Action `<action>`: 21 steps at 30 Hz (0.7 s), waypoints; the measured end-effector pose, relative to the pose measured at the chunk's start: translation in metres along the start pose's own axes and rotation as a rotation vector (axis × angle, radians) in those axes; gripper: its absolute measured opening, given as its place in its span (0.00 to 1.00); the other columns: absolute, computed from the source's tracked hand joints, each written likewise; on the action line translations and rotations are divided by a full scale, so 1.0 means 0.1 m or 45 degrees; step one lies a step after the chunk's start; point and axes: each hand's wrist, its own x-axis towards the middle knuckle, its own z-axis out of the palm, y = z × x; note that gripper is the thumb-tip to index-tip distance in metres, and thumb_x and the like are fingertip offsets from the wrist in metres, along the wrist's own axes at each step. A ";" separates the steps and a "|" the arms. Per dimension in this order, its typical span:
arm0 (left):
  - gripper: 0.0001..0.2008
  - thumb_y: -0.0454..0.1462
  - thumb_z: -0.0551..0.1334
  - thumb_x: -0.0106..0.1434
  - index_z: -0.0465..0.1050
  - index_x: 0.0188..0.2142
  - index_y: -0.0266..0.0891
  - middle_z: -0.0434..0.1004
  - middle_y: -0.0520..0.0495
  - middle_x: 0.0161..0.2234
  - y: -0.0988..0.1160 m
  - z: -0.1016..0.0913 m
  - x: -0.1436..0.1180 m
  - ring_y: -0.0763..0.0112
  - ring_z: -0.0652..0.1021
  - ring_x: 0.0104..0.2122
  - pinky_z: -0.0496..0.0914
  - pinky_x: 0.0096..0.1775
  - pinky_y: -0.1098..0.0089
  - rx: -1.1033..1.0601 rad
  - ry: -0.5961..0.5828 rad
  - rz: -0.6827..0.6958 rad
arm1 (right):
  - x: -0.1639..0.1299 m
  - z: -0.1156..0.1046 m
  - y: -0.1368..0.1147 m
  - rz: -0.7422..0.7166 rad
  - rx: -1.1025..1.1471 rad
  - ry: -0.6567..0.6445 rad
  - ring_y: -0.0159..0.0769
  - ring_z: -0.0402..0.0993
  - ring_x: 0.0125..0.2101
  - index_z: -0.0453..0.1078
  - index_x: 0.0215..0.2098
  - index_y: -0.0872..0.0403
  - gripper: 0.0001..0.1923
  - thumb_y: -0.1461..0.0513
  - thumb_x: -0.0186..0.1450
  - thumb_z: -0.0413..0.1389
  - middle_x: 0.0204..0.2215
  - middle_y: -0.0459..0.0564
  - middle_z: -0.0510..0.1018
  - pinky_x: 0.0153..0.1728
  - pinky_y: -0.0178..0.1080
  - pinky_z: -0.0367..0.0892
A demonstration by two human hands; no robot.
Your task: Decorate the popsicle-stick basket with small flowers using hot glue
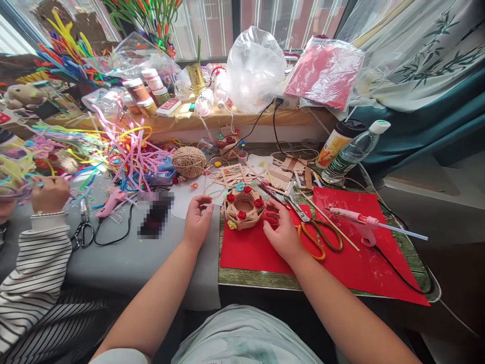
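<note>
The twine basket (243,207), ringed with red paper roses, sits on the red sheet (341,263) between our two hands. Our left hand (197,220) rests just beside it, fingers loosely curled and holding nothing; our right hand (281,231) touches its rim, fingers spread. Orange-handled scissors (314,232) lie near.
</note>
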 end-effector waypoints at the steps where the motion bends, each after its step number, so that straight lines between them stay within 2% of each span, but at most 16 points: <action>1: 0.13 0.47 0.63 0.71 0.73 0.48 0.43 0.79 0.43 0.47 -0.01 -0.01 0.01 0.60 0.79 0.50 0.73 0.54 0.58 -0.008 0.013 -0.017 | 0.00 0.00 -0.01 0.019 -0.008 -0.008 0.49 0.75 0.61 0.60 0.72 0.42 0.35 0.62 0.69 0.61 0.65 0.56 0.72 0.65 0.58 0.72; 4: 0.13 0.47 0.61 0.72 0.75 0.45 0.42 0.81 0.43 0.44 -0.01 -0.06 0.01 0.59 0.80 0.47 0.73 0.55 0.56 0.018 -0.095 -0.052 | 0.01 -0.01 -0.03 0.051 -0.043 -0.067 0.52 0.75 0.62 0.63 0.71 0.45 0.36 0.60 0.67 0.64 0.67 0.58 0.71 0.65 0.59 0.72; 6: 0.17 0.47 0.66 0.69 0.74 0.54 0.43 0.79 0.41 0.54 0.01 -0.09 -0.01 0.55 0.78 0.55 0.73 0.57 0.54 0.065 -0.255 -0.006 | 0.01 0.00 -0.03 0.046 -0.070 -0.093 0.54 0.73 0.64 0.63 0.72 0.46 0.38 0.58 0.66 0.66 0.68 0.58 0.70 0.67 0.59 0.70; 9: 0.45 0.45 0.76 0.58 0.59 0.71 0.51 0.61 0.40 0.71 0.03 -0.13 -0.04 0.48 0.66 0.70 0.68 0.65 0.50 0.116 -0.547 0.088 | 0.01 0.02 0.01 0.048 -0.041 -0.116 0.54 0.70 0.66 0.60 0.74 0.45 0.42 0.57 0.65 0.67 0.70 0.57 0.68 0.69 0.60 0.67; 11: 0.55 0.45 0.79 0.54 0.52 0.74 0.54 0.54 0.41 0.75 0.04 -0.15 -0.05 0.46 0.63 0.72 0.65 0.69 0.48 0.143 -0.678 0.087 | 0.00 0.04 0.06 0.068 0.016 -0.133 0.54 0.70 0.67 0.57 0.75 0.45 0.45 0.56 0.65 0.68 0.71 0.57 0.66 0.69 0.59 0.67; 15: 0.56 0.46 0.79 0.55 0.50 0.75 0.56 0.52 0.41 0.76 0.02 -0.14 -0.04 0.45 0.65 0.71 0.66 0.69 0.49 0.160 -0.708 0.057 | 0.01 0.05 0.10 0.074 0.004 -0.164 0.53 0.70 0.67 0.55 0.76 0.45 0.46 0.56 0.65 0.69 0.72 0.58 0.66 0.69 0.59 0.66; 21: 0.54 0.46 0.77 0.58 0.50 0.76 0.54 0.53 0.40 0.75 0.00 -0.08 -0.03 0.44 0.61 0.73 0.65 0.69 0.49 0.247 -0.691 0.137 | 0.03 0.03 0.06 0.017 -0.144 -0.198 0.53 0.68 0.68 0.55 0.77 0.45 0.44 0.57 0.66 0.66 0.70 0.56 0.69 0.70 0.59 0.64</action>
